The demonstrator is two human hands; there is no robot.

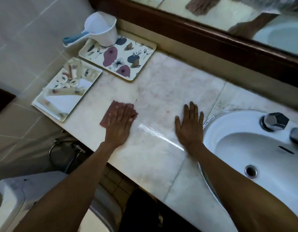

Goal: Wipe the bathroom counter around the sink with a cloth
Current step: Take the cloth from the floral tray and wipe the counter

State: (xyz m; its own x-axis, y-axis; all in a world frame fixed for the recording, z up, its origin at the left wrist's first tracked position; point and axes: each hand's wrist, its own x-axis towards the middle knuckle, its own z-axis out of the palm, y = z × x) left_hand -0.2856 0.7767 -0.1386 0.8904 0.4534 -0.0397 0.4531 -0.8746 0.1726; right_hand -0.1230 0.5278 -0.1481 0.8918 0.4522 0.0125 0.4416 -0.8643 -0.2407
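Note:
A pale marble counter runs from the left end to a white oval sink at the right. A small reddish-brown cloth lies flat on the counter near its front left. My left hand presses flat on top of the cloth, fingers together. My right hand rests palm down on the bare marble, fingers spread, just left of the sink rim. A wet streak glints between the two hands.
A floral tray carries a white scoop with a blue handle at the back left. A second tray of small toiletries sits at the counter's left end. Dark tap handles stand behind the sink; a wood-framed mirror runs along the back.

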